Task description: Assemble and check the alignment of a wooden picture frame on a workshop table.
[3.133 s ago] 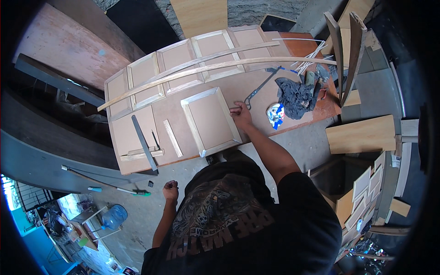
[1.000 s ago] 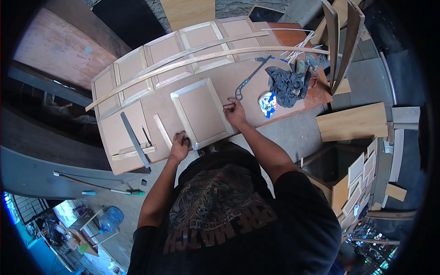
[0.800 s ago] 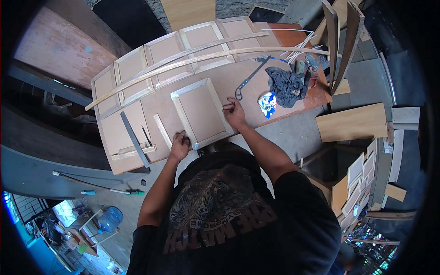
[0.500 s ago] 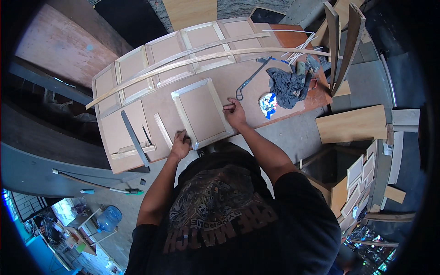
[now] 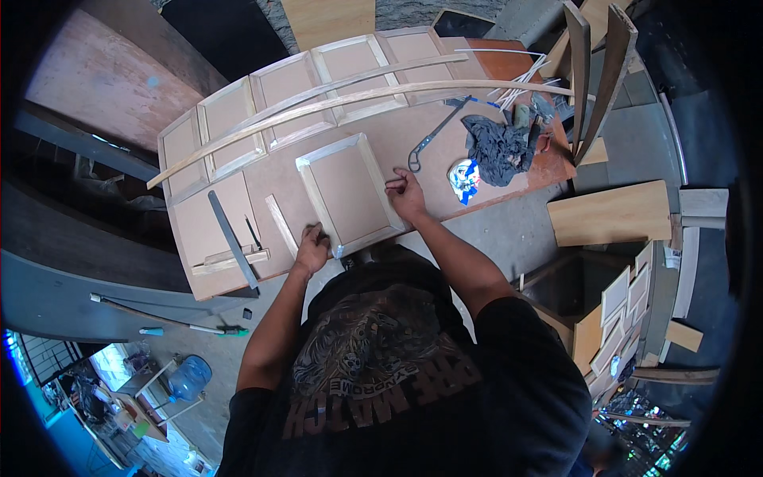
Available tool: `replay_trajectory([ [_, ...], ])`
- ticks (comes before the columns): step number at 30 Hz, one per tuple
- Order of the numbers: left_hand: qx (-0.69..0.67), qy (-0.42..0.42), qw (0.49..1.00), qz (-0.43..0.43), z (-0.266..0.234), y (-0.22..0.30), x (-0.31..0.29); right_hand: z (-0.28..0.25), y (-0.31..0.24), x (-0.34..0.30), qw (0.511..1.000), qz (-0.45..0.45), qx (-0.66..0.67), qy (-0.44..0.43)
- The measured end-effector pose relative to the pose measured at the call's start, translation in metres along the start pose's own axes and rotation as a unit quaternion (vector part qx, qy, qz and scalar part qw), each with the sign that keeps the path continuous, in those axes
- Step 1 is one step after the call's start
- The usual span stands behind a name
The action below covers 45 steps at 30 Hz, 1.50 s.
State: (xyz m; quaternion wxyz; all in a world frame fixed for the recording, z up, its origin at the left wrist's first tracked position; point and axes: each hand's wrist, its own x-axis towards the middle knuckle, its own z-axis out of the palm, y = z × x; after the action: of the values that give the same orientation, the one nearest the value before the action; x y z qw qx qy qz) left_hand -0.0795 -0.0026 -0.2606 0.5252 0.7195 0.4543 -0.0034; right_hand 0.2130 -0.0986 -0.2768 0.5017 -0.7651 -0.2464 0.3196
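A small rectangular wooden frame (image 5: 318,195) with pale, whitish corners lies on the brown board-topped table in front of me. Its inside shows a flat brown surface. My left hand (image 5: 312,246) is at the frame's lower left side, fingers curled against it. On the opposite side my right hand (image 5: 406,195) touches the right rail, with fingers bent and partly hidden. Left of the frame lies a short wooden strip (image 5: 280,218). Beyond the right hand lies a hacksaw-like tool (image 5: 435,140) with a dark handle.
A long panelled wooden frame (image 5: 324,71) spans the table's far side, with two long strips (image 5: 350,101) across it. A grey metal blade (image 5: 232,238) and wood offcuts (image 5: 218,265) lie at left. At right are a crumpled black bag (image 5: 499,149), white sticks (image 5: 520,83) and upright boards (image 5: 608,79).
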Motion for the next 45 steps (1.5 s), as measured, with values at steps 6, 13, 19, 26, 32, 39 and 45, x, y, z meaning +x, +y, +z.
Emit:
replay_trajectory([
  [6, 0.002, -0.003, 1.0, 0.0, -0.004, 0.011, -0.004, 0.0, 0.003, -0.001, 1.0, 0.005, 0.025, -0.001],
  [13, -0.023, 0.012, 0.999, -0.021, -0.005, 0.023, -0.009, -0.001, 0.002, -0.002, 1.0, 0.007, 0.009, -0.008],
  [19, 0.003, 0.006, 0.999, -0.036, -0.006, 0.028, -0.01, -0.002, -0.002, -0.005, 1.0, 0.017, -0.003, -0.017],
  [26, -0.039, -0.023, 0.997, -0.063, -0.011, 0.044, -0.012, -0.002, 0.003, -0.003, 1.0, 0.001, -0.012, -0.019],
  [32, -0.066, 0.048, 0.996, -0.02, -0.002, 0.034, -0.012, 0.0, 0.001, -0.004, 1.0, 0.002, -0.012, -0.025],
  [39, -0.066, 0.021, 0.997, -0.031, -0.003, 0.035, -0.012, -0.005, -0.003, -0.007, 0.999, -0.002, -0.016, -0.03],
  [45, -0.015, 0.085, 0.996, 0.028, 0.014, 0.004, -0.006, -0.022, -0.013, -0.019, 0.997, -0.055, -0.045, -0.028],
])
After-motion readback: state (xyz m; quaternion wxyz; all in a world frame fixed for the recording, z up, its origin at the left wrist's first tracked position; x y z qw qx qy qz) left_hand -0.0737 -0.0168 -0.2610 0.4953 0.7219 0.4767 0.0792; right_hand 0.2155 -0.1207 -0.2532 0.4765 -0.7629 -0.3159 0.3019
